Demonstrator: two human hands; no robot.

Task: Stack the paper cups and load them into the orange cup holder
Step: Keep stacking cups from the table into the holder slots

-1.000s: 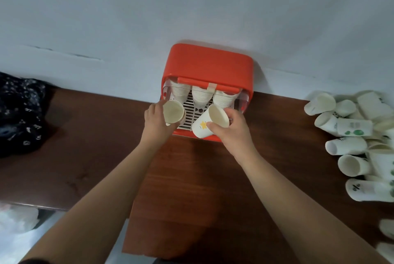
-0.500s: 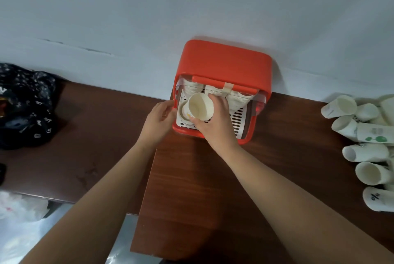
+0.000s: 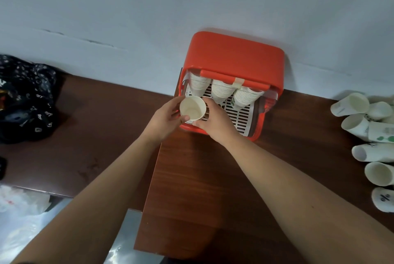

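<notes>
Head view is showing both hands meeting at the front left corner of the orange cup holder (image 3: 234, 55), which is standing on the brown tabletop (image 3: 202, 178) against the pale wall (image 3: 149, 8). The left hand (image 3: 164, 121) and right hand (image 3: 215, 123) are together holding one white paper cup (image 3: 191, 108), its open mouth facing the camera. The left fingers are curling around its left side with the thumb pressing on the near rim, and the right fingers are wrapping its right side, where a brown print is showing. The cup is hovering just below the leftmost of three cup stacks (image 3: 221, 91) hanging inside the holder over a white slatted tray (image 3: 238, 112). Loose cups (image 3: 349, 105) are lying in a heap at the tabletop's right edge, well apart from the holder. A dark patterned bag (image 3: 25, 97) is sitting at far left.
</notes>
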